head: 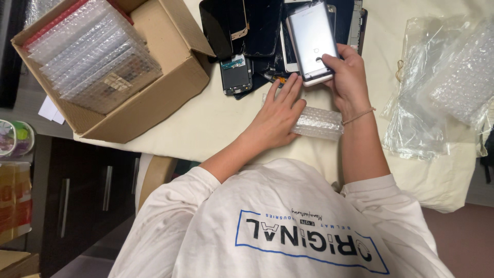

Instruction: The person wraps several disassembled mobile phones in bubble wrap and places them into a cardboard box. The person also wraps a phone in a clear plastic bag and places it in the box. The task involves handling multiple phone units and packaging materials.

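Observation:
My right hand point(350, 72) grips the lower end of a silver phone point(311, 36), its back facing up, above the table. My left hand point(278, 116) lies flat with fingers stretched, its edge resting on the left end of a small bubble-wrap pouch point(321, 123) on the cream table cover point(216, 118). The two hands are close together, with the phone just beyond the fingertips of my left hand. Behind the phone lies a pile of dark phone screens and parts point(247, 36).
An open cardboard box point(170, 87) with several bubble-wrapped items point(92, 51) stands at the left on the table's corner. Clear plastic bags and bubble wrap point(442, 87) lie at the right. A dark cabinet point(77, 195) stands below the table's edge at the left.

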